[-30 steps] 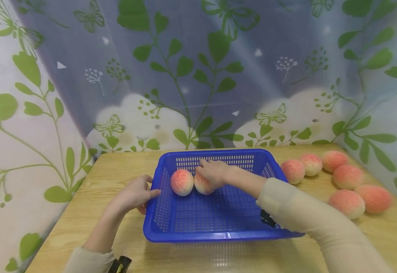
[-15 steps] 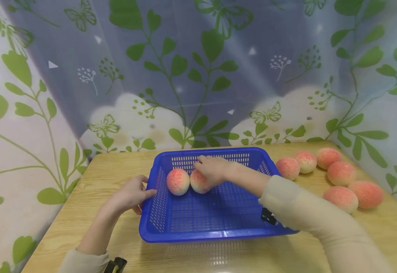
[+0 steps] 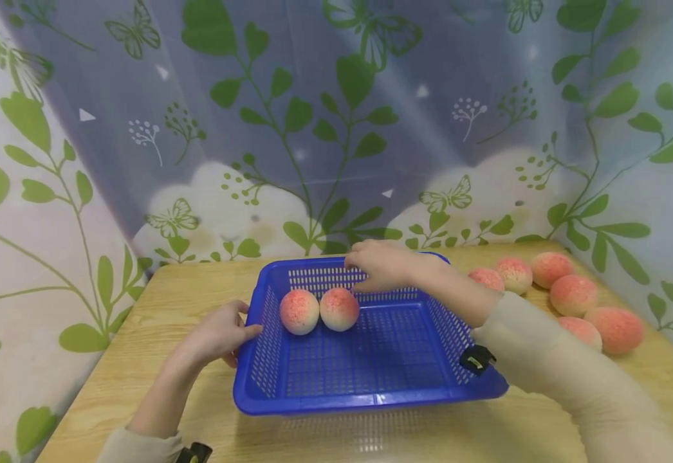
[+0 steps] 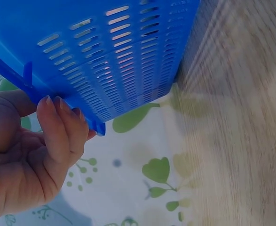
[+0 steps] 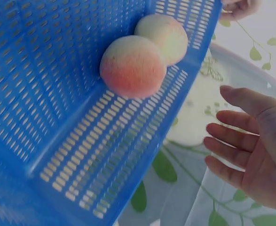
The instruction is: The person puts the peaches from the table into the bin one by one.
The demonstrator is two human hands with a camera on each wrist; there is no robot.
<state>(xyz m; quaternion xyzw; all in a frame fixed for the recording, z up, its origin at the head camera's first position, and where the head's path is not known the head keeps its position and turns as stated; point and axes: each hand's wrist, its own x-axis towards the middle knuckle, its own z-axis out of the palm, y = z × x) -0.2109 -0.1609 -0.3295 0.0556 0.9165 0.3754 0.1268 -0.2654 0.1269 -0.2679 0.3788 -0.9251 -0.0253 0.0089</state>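
Two pink and cream peaches, a left one [image 3: 299,312] and a right one [image 3: 339,309], sit side by side in the far left part of a blue plastic basket [image 3: 365,400]. My left hand [image 3: 224,331] grips the basket's left rim, thumb above and fingers curled beneath, as the left wrist view shows. Above the basket's far side hovers my right hand [image 3: 385,265], holding nothing. In the right wrist view that hand [image 5: 253,141] has its fingers spread and stands apart from both peaches [image 5: 133,67].
Several more peaches [image 3: 574,296] lie grouped on the wooden table [image 3: 192,283] to the right of the basket, partly behind my right sleeve. A leaf-patterned cloth [image 3: 336,128] hangs behind the table and along both sides.
My right hand has let go of the right peach and lifted up and to the right. That peach stays beside the other. The left hand keeps its hold on the rim.
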